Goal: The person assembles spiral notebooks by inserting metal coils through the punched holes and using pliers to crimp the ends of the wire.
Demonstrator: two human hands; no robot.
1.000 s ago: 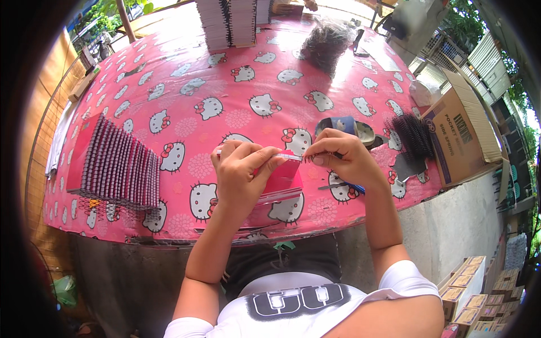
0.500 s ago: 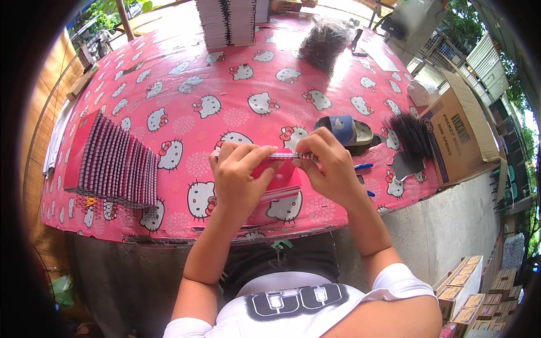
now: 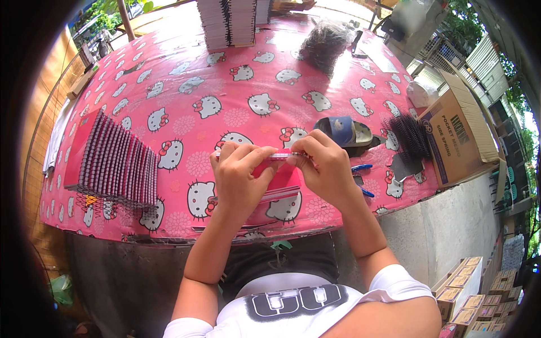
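Note:
A small pink-covered notebook is held up edge-on between my hands, its white page edge toward me. My left hand is closed on its left part, thumb below and fingers above. My right hand pinches the dark spiral binding at the right end of that edge; the fingertips cover most of it. Below lie several stacked pink notebooks, partly hidden by my left hand. To the right of my right hand are a blue slipper and blue pens.
Spiral-bound notebooks stand stacked at left on the pink patterned tablecloth. Loose black spirals lie beside a cardboard box at right. Tall notebook stacks and a plastic bag of dark coils are at the back.
My right hand has shifted slightly left along the notebook's edge, with its fingers drawn closer to my left hand. My left hand stays almost where it was.

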